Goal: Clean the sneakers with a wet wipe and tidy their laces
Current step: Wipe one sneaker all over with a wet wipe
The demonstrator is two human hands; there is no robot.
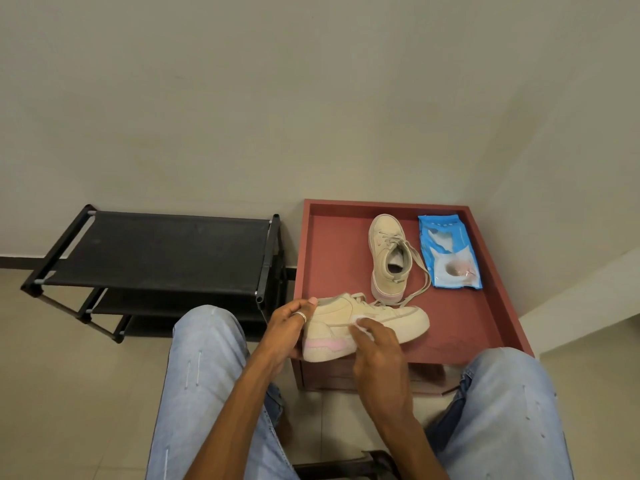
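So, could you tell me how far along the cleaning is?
Done: a wipe is out of the pack. In hand: the left hand holds the near sneaker by its heel while the right hand holds the wipe against its side. Left: the far sneaker lies on the red table with laces loose and trailing, so lace tidying remains; whether it has been wiped I cannot tell.
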